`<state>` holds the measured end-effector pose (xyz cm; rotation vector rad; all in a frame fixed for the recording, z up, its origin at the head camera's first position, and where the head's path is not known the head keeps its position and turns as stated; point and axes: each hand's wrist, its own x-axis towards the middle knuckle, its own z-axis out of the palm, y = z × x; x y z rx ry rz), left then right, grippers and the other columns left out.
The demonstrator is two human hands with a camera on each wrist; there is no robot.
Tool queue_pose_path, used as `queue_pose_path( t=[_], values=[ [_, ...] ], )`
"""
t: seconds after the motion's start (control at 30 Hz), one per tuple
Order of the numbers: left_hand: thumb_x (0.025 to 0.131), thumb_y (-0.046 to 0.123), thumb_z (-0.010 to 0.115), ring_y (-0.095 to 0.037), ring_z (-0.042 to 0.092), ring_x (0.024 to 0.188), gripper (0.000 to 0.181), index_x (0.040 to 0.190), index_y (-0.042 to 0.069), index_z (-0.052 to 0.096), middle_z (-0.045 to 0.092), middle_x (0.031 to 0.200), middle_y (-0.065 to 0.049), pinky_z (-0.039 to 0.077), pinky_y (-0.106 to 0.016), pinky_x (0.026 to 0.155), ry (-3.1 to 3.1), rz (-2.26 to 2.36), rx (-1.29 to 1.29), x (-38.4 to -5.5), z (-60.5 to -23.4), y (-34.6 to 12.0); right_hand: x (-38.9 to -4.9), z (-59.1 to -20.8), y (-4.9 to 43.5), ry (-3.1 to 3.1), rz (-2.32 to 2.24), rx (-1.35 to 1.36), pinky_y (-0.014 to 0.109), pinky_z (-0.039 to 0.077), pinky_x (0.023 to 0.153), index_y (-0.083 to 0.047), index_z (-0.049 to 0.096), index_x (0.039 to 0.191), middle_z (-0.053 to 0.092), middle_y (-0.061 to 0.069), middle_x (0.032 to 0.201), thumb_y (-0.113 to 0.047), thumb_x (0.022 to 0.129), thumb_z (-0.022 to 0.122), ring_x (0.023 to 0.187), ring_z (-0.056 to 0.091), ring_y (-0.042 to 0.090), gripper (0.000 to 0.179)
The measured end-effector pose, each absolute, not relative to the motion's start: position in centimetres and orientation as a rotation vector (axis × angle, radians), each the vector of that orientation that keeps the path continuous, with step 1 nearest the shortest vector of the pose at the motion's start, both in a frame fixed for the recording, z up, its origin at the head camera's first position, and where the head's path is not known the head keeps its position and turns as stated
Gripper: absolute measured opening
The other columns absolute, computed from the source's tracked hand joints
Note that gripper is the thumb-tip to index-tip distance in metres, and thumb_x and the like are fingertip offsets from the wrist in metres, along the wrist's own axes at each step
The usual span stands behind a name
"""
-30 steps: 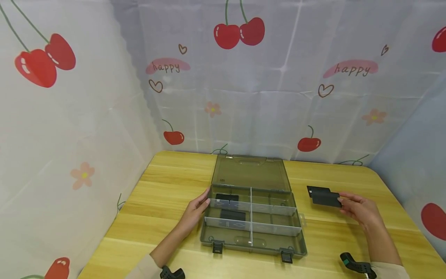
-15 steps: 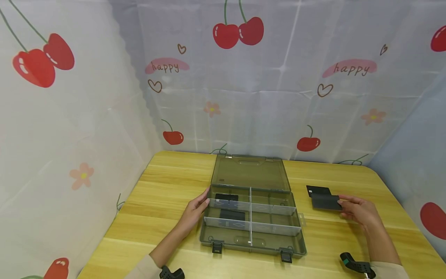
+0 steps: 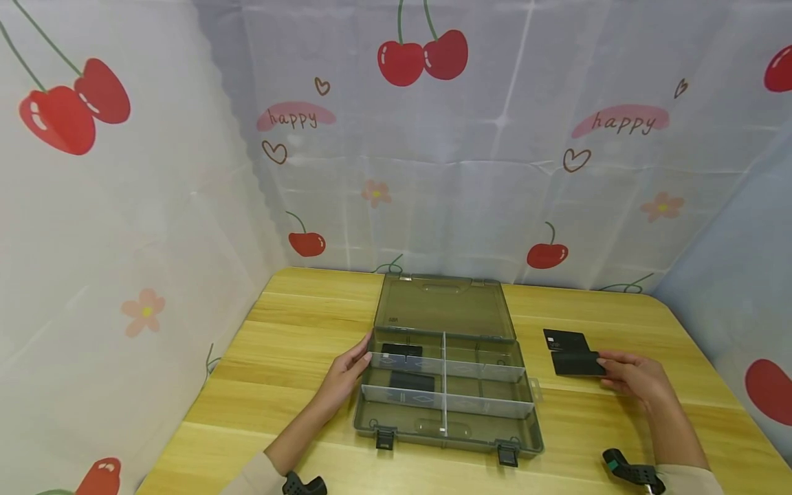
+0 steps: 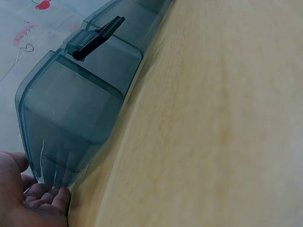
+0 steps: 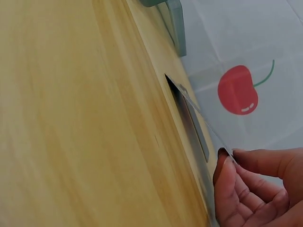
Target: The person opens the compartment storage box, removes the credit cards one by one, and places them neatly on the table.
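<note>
A dark translucent compartment box (image 3: 448, 440) lies with its lid (image 3: 444, 302) folded back. My left hand (image 3: 343, 371) holds the box's left side, its thumb at the rim and its fingers against the outer wall. Between thumb and fingers, my right hand (image 3: 637, 377) pinches a black card (image 3: 575, 364) by its right end. In the right wrist view the card (image 5: 201, 113) is tilted, its far end low by the table. Just behind it lies another black card (image 3: 566, 339) with a chip and "VIP" lettering. Black cards also lie in the back-left (image 3: 403, 350) and middle-left (image 3: 411, 381) compartments.
The wooden table (image 3: 247, 405) carries the box near its middle. Clear dividers (image 3: 489, 405) split the box into several compartments. Two black latches (image 3: 385, 438) hang at its front. A curtain (image 3: 445, 185) printed with cherries stands behind the table and at both sides.
My right hand has brought its card slightly nearer and lower, uncovering more of the card behind it. My left hand stays at the box's side.
</note>
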<state>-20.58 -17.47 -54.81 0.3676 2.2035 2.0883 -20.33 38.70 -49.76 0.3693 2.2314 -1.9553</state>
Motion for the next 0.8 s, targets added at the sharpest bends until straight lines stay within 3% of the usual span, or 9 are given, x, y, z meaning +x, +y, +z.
queue_pose_path(
  t=[0.13, 0.4, 0.8],
  values=[
    [0.108, 0.025, 0.052, -0.025, 0.026, 0.151, 0.056, 0.158, 0.007, 0.034, 0.027, 0.165, -0.005, 0.03, -0.044, 0.118, 2.203, 2.083, 0.377, -20.58, -54.88, -17.52, -20.31, -49.82, 38.7, 2.326, -1.869, 0.42, 0.028, 0.062, 0.064, -0.027, 0.08, 0.095, 0.07, -0.016, 0.084, -0.014, 0.102, 0.061, 0.071, 0.068, 0.009, 0.024],
    [0.108, 0.025, 0.052, -0.025, 0.025, 0.151, 0.056, 0.158, 0.009, 0.034, 0.027, 0.165, -0.006, 0.029, -0.045, 0.119, 2.197, 2.082, 0.376, -20.63, -54.84, -17.5, -20.28, -49.88, 38.66, 2.395, -1.825, 0.463, 0.028, 0.061, 0.062, -0.011, 0.08, 0.105, 0.069, -0.009, 0.081, -0.013, 0.101, 0.063, 0.069, 0.067, 0.011, 0.017],
    [0.108, 0.024, 0.052, -0.026, 0.024, 0.151, 0.055, 0.158, 0.008, 0.034, 0.027, 0.165, -0.005, 0.028, -0.045, 0.119, 2.196, 2.086, 0.372, -20.59, -54.74, -17.49, -20.23, -49.85, 38.63, 2.415, -1.799, 0.472, 0.029, 0.062, 0.063, -0.015, 0.08, 0.103, 0.07, -0.009, 0.081, -0.014, 0.1, 0.064, 0.07, 0.07, 0.011, 0.016]
  ],
)
